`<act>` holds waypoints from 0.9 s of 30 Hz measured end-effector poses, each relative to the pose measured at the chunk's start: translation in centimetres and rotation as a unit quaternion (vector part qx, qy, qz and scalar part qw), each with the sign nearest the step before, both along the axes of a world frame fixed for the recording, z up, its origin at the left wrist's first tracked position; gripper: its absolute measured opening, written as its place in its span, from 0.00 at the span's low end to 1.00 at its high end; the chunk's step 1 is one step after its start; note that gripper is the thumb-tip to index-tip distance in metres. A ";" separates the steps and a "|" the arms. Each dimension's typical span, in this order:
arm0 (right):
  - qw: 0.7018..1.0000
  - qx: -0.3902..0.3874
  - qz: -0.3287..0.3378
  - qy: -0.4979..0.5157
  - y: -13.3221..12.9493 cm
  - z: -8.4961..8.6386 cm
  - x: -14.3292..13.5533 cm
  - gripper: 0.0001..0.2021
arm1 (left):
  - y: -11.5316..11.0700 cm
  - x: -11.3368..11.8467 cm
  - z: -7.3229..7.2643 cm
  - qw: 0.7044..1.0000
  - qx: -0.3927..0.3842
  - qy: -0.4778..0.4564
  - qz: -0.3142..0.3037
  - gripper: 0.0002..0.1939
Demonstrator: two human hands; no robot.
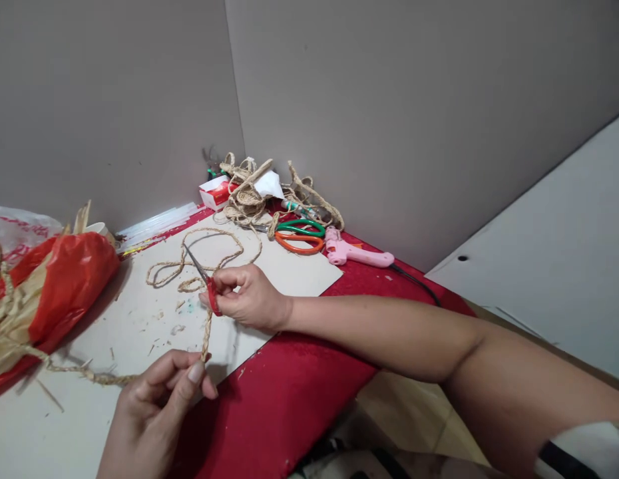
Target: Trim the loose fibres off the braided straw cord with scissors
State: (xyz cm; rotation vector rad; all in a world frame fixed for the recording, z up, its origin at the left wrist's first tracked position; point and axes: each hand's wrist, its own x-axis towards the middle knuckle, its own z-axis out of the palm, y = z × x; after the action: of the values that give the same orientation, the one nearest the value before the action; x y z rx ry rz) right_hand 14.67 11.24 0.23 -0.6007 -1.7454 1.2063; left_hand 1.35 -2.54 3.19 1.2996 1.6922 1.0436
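Plastic bag: a glossy red bag (80,286) stuffed with pale dry fibre at the left edge of the frame; a rough plait runs from it to the left hand.
Glue sticks: translucent slim rods (162,225), lying left of the upper centre.
Left hand: at lower left of centre, the left hand (157,402) has thumb and fingers closed in a pinch on the cord.
Cord: a thin, straw-coloured braided fibre cord (206,336) rises from that pinch to the right hand near the centre; loops lie just beyond on a white sheet (294,278). Whether it joins the bag's plait is hidden by the left hand.
Handling: probably light, flexible yet springy, dry and grippy, with loose ends liable to fray; best pinched on a tightly braided stretch.
Small scissors: red-handled metal scissors (212,296), pointing to the upper left, blades seemingly together.
Right hand: near centre, the right hand (252,297) is curled around the red handles.
Glue gun: pink plastic, black-corded (357,251), right of centre.
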 end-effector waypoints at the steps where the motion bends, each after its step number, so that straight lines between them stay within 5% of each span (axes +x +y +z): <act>1: 1.000 -0.003 -0.005 0.003 0.0 0.0 0.0 0.12 | -0.1 0.2 0.1 1.000 0.000 -0.006 0.001 0.16; 12: 0.997 -0.062 0.005 0.052 -0.2 1.1 0.5 0.21 | 0.2 -1.0 -0.5 0.993 -0.034 -0.069 0.088 0.18; 22: 0.999 -0.011 0.032 0.034 -0.5 0.7 0.6 0.14 | 0.2 -2.8 -2.3 0.978 -0.103 -0.179 0.020 0.11; 27: 0.999 -0.016 0.049 0.009 0.2 0.4 0.4 0.19 | 0.0 -3.1 -2.2 0.970 -0.118 -0.207 0.039 0.14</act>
State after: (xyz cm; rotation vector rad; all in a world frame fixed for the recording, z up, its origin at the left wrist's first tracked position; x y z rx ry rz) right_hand 15.06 11.44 0.58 -0.5266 -1.7616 1.3054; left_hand -1.77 -2.54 1.00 0.8013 1.4994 1.0372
